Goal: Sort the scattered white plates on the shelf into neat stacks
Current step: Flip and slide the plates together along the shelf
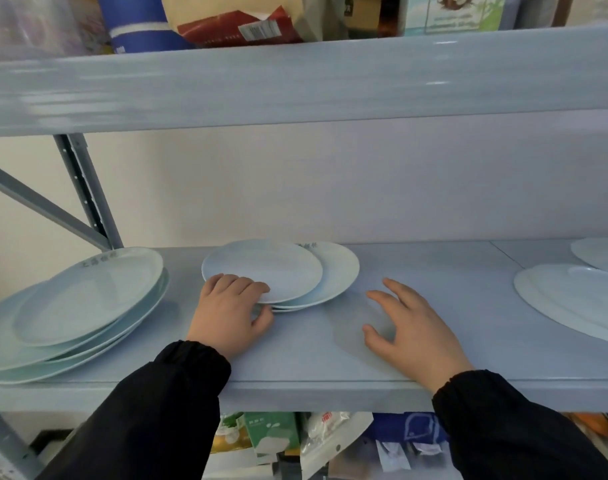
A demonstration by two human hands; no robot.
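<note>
On the grey shelf board, a small white plate lies on top of slightly larger plates in the middle. My left hand grips the small plate's near rim, fingers over the top and thumb underneath. My right hand hovers just right of that pile, fingers spread, holding nothing. A loose, uneven pile of large white plates sits at the left. More white plates lie at the right edge, a smaller one behind them.
The shelf above hangs low over the plates and carries bags and boxes. A metal upright with a diagonal brace stands at the back left. Packaged goods fill the shelf below. Bare board lies between the middle and right plates.
</note>
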